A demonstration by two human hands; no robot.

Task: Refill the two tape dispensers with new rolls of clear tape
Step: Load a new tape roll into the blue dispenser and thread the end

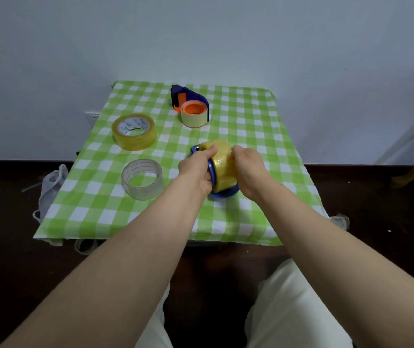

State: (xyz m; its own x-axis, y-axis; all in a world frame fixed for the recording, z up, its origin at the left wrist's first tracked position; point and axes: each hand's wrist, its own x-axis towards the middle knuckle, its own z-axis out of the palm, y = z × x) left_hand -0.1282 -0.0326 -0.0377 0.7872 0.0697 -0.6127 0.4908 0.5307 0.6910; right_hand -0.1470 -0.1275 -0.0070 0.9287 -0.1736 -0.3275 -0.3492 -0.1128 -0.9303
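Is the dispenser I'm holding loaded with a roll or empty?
Loaded: a yellowish tape roll sits in the blue dispenser, between left hand and right hand. Fully seated: cannot tell.

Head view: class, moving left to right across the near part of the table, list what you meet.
Clear tape roll → left hand, gripping the blue dispenser → yellowish tape roll on that dispenser → right hand, gripping that roll.
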